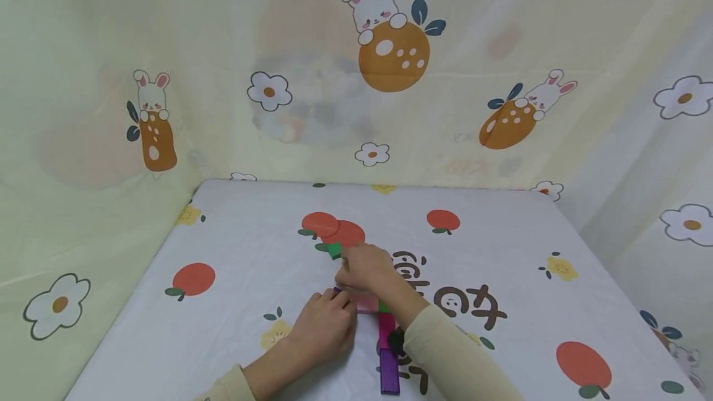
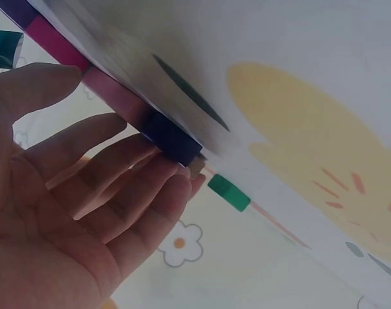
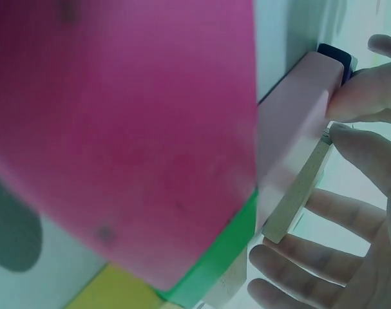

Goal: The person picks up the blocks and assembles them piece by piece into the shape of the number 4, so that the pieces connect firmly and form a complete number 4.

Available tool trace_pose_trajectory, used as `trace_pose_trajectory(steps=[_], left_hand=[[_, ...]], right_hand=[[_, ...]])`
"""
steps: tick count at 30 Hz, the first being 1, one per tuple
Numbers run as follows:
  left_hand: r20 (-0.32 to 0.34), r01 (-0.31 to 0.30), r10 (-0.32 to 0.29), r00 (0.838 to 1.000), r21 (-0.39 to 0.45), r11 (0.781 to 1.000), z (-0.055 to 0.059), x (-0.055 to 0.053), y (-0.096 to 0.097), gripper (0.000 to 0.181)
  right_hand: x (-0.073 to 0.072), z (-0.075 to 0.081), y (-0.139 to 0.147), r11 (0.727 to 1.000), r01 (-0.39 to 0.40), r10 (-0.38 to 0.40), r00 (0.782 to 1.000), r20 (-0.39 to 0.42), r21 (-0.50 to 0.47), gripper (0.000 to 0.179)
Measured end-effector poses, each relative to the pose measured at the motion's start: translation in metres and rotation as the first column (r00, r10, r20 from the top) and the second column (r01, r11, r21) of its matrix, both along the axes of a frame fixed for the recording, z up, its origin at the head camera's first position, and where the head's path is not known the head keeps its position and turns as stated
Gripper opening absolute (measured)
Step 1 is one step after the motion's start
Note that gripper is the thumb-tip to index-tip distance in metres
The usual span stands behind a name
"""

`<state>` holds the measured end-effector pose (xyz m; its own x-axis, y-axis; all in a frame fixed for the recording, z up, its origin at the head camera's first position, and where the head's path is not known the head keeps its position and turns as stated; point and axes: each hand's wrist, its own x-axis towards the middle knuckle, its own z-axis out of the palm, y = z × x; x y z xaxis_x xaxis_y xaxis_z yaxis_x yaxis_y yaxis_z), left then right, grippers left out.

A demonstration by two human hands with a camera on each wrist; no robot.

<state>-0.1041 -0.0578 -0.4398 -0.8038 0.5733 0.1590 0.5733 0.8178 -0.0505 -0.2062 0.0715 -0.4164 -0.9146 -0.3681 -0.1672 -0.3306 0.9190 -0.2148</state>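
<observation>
My left hand [image 1: 328, 325] rests beside a row of blocks, its fingertips against a dark purple block [image 2: 172, 138] at the row's end. The thumb stays apart from the fingers. Just beyond, my right hand [image 1: 364, 268] reaches in from the right and pinches a plain wooden block [image 3: 298, 193] alongside a pale pink block [image 3: 301, 109]. That pink block joins the purple one. A green block [image 3: 211, 257] and a magenta block [image 1: 387, 330] meet at the corner, followed by a purple block [image 1: 390, 371] towards me. Another green block [image 1: 335, 250] lies past the right hand.
A dark object [image 1: 397, 340] stands beside the magenta block, partly behind the right sleeve. A yellow piece [image 3: 108, 290] shows below the magenta block in the right wrist view. The table [image 1: 239, 221] has a printed white cloth, with patterned curtains [image 1: 312, 159] around it.
</observation>
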Motion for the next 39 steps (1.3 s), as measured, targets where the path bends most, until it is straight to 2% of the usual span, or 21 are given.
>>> trace_pose_trajectory(steps=[6,11,17,31,39], left_hand=[[0.023,-0.001,0.001,1.000,-0.001,1.000,-0.0022,-0.0003,0.0007,0.024],[0.016,0.001,-0.001,1.000,0.001,1.000,-0.0031,-0.0002,0.0008,0.023],[0.014,0.004,-0.004,1.000,0.000,1.000,-0.0030,0.0004,0.0003,0.023],[-0.038,0.014,-0.014,0.999,0.002,1.000,-0.0055,0.0011,-0.0018,0.022],[-0.012,0.012,-0.012,1.000,0.008,1.000,-0.0032,0.0013,-0.0013,0.023]], right_hand=[[0.0019,0.0015,0.0036,0.998,0.006,-0.005,1.000,0.028,-0.056,0.013],[0.0026,0.0011,0.0051,0.997,0.000,0.002,0.999,0.036,-0.078,0.014],[0.0030,0.0003,0.0063,0.997,-0.003,0.007,0.999,0.051,-0.083,0.015],[0.0053,0.0053,0.0049,0.997,-0.023,0.031,0.995,0.098,-0.079,0.023],[0.0068,0.0070,0.0029,0.997,-0.030,0.038,0.993,0.110,-0.071,0.025]])
